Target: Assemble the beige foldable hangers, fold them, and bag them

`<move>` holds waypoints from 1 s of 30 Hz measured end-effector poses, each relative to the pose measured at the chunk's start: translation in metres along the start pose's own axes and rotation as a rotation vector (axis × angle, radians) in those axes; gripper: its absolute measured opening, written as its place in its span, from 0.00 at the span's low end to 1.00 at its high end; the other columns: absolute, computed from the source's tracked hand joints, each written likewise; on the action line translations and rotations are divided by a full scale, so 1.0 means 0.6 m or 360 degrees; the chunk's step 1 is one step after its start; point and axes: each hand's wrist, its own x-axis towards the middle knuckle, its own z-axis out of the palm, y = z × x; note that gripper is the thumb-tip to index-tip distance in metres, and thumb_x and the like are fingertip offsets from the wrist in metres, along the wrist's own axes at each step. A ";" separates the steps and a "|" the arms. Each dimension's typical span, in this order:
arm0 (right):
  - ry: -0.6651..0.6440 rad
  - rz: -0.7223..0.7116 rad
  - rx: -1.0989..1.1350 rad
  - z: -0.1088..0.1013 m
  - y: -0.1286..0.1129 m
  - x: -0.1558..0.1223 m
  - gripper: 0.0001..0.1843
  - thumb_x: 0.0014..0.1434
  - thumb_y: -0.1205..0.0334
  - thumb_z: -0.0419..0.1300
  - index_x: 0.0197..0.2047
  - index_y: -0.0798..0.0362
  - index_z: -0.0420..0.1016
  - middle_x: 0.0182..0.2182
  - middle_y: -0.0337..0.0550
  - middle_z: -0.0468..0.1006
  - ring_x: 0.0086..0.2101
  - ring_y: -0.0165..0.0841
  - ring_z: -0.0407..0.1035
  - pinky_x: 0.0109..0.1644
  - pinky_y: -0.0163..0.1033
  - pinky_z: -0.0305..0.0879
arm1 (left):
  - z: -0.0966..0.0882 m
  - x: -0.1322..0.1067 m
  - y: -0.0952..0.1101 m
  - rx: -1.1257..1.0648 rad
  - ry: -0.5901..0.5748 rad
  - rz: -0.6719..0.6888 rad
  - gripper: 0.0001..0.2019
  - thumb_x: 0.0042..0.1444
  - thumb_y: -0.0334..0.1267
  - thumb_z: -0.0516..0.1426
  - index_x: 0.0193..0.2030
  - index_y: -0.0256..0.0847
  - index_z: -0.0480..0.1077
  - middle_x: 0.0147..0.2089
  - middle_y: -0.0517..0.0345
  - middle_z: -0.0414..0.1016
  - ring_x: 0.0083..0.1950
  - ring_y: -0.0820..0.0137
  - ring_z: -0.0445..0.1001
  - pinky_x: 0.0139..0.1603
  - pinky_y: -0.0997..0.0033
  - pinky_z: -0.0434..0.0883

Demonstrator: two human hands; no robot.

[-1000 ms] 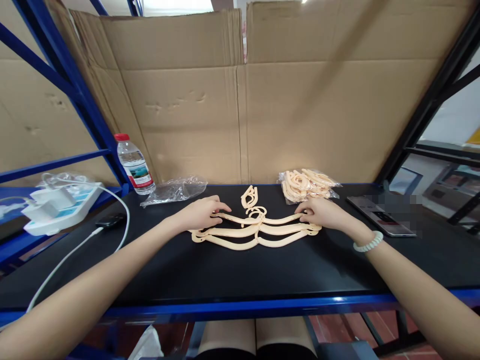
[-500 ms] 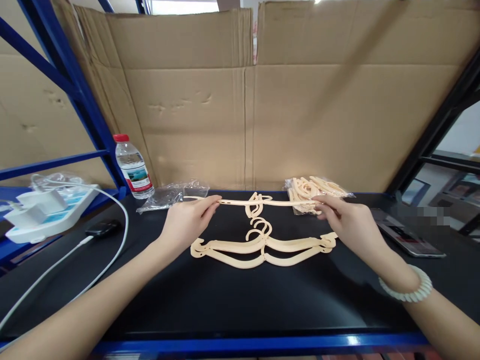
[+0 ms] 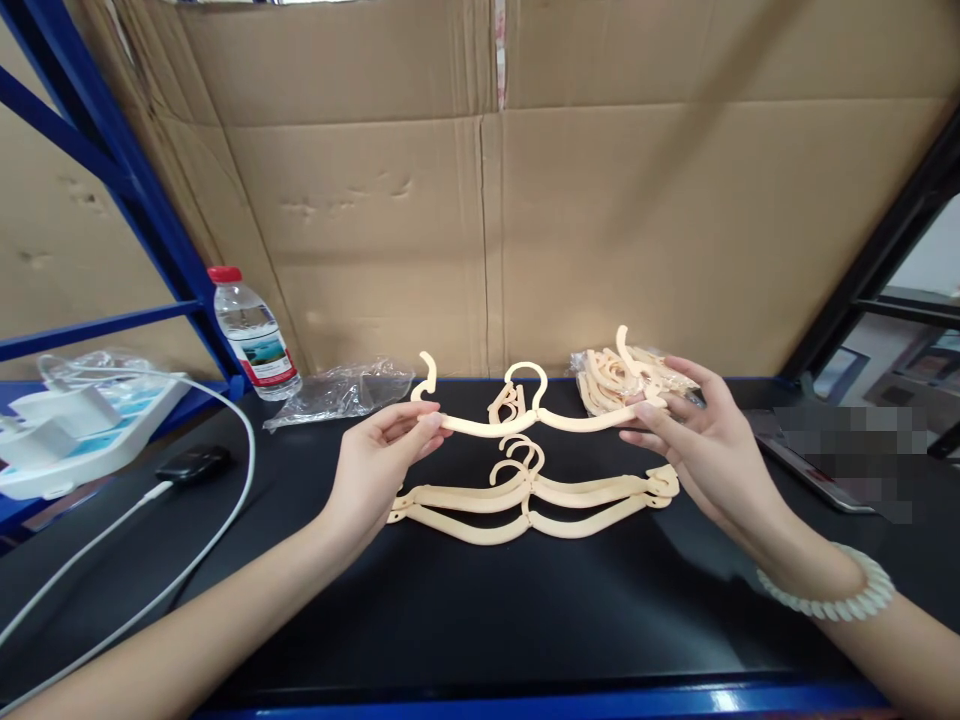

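Raised a little over the black table (image 3: 480,620) is a cream folding hanger (image 3: 487,430), its arms spread and its hook pointing up. My left hand (image 3: 379,465) pinches the left arm near its end, where a small curved piece sticks up. At the other end my right hand (image 3: 694,440) grips the right arm between thumb and fingers, beside a similar upright curved piece. Below, spread hangers (image 3: 487,535) of the same kind lie overlapping on the table. A folded hanger (image 3: 504,403) sits behind the held one, partly covered by it.
A clear bag of hanger parts (image 3: 600,385) lies at the back right, an empty plastic bag (image 3: 337,392) at the back left. Nearby stands a water bottle (image 3: 259,335). A power strip (image 3: 97,430) with white cables is far left, a phone-like device (image 3: 810,470) on the right. Cardboard (image 3: 360,250) walls the back.
The held hanger has turned from edge-on to facing me, so its hook and upright end pieces now show. My right hand's fingers have spread more. The view has shifted slightly.
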 end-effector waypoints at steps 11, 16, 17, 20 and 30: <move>-0.0031 -0.0031 -0.0167 0.009 0.017 -0.011 0.16 0.54 0.56 0.67 0.47 0.48 0.78 0.39 0.42 0.78 0.33 0.32 0.75 0.42 0.45 0.79 | 0.005 -0.002 0.004 -0.0167 0.0009 0.0135 0.25 0.46 0.35 0.68 0.47 0.46 0.60 0.32 0.68 0.73 0.37 0.71 0.79 0.48 0.62 0.78; -0.0042 0.0062 -0.0033 0.008 0.019 -0.009 0.13 0.51 0.56 0.70 0.40 0.49 0.79 0.33 0.39 0.77 0.29 0.26 0.72 0.37 0.35 0.77 | 0.003 0.001 0.002 -0.0147 -0.0017 0.0119 0.44 0.51 0.33 0.65 0.69 0.53 0.45 0.35 0.66 0.74 0.38 0.73 0.78 0.49 0.65 0.76; -0.0037 0.0077 0.0007 0.009 0.020 -0.009 0.14 0.50 0.56 0.71 0.40 0.49 0.79 0.32 0.38 0.76 0.29 0.26 0.71 0.35 0.33 0.76 | 0.002 0.002 0.003 -0.0138 -0.0051 0.0119 0.47 0.51 0.32 0.64 0.70 0.54 0.39 0.35 0.66 0.74 0.38 0.73 0.78 0.49 0.65 0.76; -0.0010 0.0149 0.0109 0.011 0.024 -0.009 0.15 0.47 0.56 0.73 0.39 0.49 0.80 0.30 0.37 0.76 0.28 0.25 0.70 0.33 0.30 0.74 | 0.000 0.005 0.010 -0.0112 -0.0138 0.0135 0.49 0.52 0.31 0.62 0.71 0.53 0.33 0.35 0.66 0.74 0.35 0.74 0.77 0.45 0.67 0.76; 0.0149 0.0084 0.0236 0.019 0.023 -0.010 0.14 0.46 0.58 0.73 0.36 0.49 0.80 0.31 0.36 0.75 0.29 0.25 0.70 0.37 0.33 0.75 | -0.003 0.004 0.010 0.0085 -0.0334 0.0187 0.22 0.57 0.35 0.59 0.59 0.46 0.66 0.40 0.62 0.68 0.41 0.74 0.74 0.51 0.66 0.76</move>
